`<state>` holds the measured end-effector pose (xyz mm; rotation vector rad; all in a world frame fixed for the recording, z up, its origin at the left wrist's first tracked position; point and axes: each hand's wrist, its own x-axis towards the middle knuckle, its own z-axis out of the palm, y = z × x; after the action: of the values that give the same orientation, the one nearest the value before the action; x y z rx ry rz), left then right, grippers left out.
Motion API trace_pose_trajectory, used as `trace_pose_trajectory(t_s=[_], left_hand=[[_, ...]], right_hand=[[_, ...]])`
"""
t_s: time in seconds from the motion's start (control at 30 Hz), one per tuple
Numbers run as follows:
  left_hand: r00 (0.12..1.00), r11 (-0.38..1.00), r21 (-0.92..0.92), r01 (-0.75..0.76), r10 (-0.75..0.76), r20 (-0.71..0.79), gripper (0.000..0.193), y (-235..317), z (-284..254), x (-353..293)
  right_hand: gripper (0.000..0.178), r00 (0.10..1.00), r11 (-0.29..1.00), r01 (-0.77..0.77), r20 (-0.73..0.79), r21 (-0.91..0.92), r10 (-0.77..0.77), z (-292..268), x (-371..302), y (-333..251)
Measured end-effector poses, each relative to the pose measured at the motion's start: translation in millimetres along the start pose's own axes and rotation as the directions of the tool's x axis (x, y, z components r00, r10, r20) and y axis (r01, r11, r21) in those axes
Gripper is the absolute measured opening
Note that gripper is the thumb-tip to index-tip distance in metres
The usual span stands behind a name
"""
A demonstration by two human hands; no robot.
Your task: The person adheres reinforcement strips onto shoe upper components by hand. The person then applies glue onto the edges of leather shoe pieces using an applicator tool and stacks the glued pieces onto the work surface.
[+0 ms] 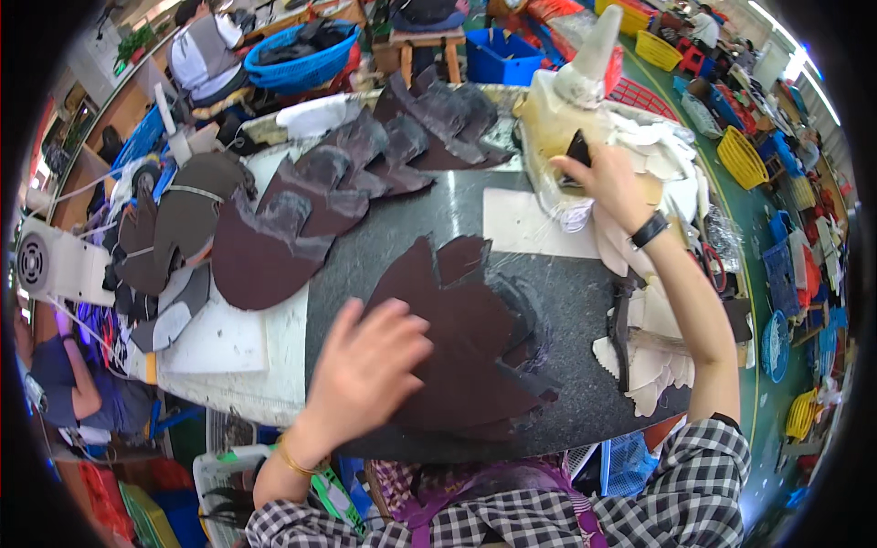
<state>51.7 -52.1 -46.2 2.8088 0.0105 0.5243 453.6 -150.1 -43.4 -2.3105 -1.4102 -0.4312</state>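
Dark maroon fabric or leather-like pieces (448, 338) lie stacked in the middle of the dark work surface, with grey, smeared edges at their right. My left hand (370, 365) is over their left side, fingers spread and slightly blurred, holding nothing. My right hand (607, 183) is at the far right, closed around a black object (577, 146) whose kind I cannot make out. That hand is at the front of a yellowed plastic glue container (553, 114) with a pale cone-shaped top. A white rectangular sheet (530, 222) lies left of the right forearm.
Overlapping maroon pieces with grey edges (311, 201) run along the table's far left. White cut pieces (662, 151) and a stack of cream pieces (658, 342) lie at the right. A white machine (59, 260) stands left; a blue basket (301, 57) is beyond the table.
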Motion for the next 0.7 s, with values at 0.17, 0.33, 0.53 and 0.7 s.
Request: trace_pose_trajectory(t_s=[0.17,0.33,0.53,0.7], left_hand=[[0.975,0.991,-0.131,-0.034,0.062,0.214,0.049,26,16,10],[0.95,0.981,-0.162,-0.106,0.148,0.276,0.052,9,16,11],[0.907,0.974,-0.216,-0.072,0.154,0.392,0.061,9,6,20],[0.852,0.958,-0.281,-0.062,0.198,0.485,0.063,6,-4,23]], right_hand=[[0.036,0.939,0.729,-0.338,0.164,0.595,0.302,-25,3,-8],[0.021,0.691,0.513,-0.358,0.591,0.781,-0.417,-35,-28,-84],[0.018,0.712,0.447,-0.419,0.591,0.791,-0.38,-35,-16,-83],[0.019,0.765,0.473,-0.455,0.604,0.754,-0.226,-55,-33,-63]])
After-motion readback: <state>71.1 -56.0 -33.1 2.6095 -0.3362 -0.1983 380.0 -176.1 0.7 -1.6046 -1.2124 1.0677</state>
